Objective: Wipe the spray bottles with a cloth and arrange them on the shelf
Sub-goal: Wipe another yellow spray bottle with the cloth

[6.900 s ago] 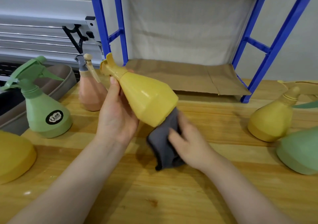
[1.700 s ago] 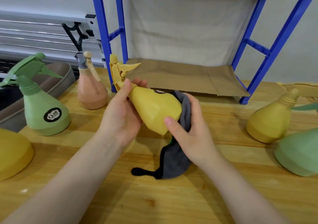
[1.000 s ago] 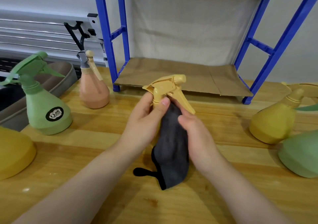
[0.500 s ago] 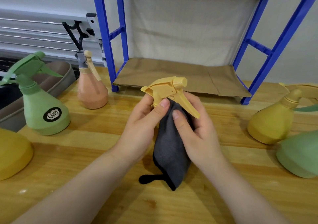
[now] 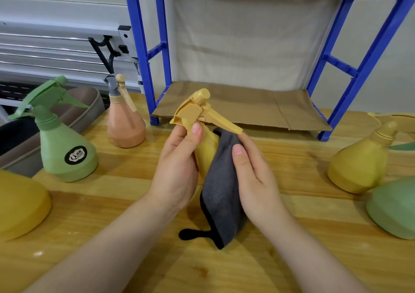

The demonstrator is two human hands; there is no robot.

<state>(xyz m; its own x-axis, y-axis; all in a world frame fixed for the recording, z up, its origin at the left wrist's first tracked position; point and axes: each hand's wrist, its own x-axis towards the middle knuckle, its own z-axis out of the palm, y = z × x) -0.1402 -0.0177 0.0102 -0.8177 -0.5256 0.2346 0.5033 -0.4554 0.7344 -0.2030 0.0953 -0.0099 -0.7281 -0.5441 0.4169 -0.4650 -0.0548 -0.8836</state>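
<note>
A yellow spray bottle (image 5: 205, 151) stands upright at the middle of the wooden table, its trigger head pointing right. My left hand (image 5: 177, 169) grips its neck, thumb just under the head. My right hand (image 5: 253, 175) presses a dark grey cloth (image 5: 221, 193) against the bottle's right side; the cloth covers most of the body and trails onto the table. The blue shelf (image 5: 143, 52) stands behind, its bottom level lined with brown cardboard (image 5: 247, 107) and holding no bottles.
On the left stand a green spray bottle (image 5: 64, 144), a peach one (image 5: 124, 124) and part of a yellow one (image 5: 18, 205). A grey tub (image 5: 89, 103) sits behind them. At the right stand a yellow bottle (image 5: 359, 164) and a green one (image 5: 395, 207).
Since 1.7 s ago the bottle was turned from tilted to upright. In the last half second the cloth and my right hand slid slightly along its side.
</note>
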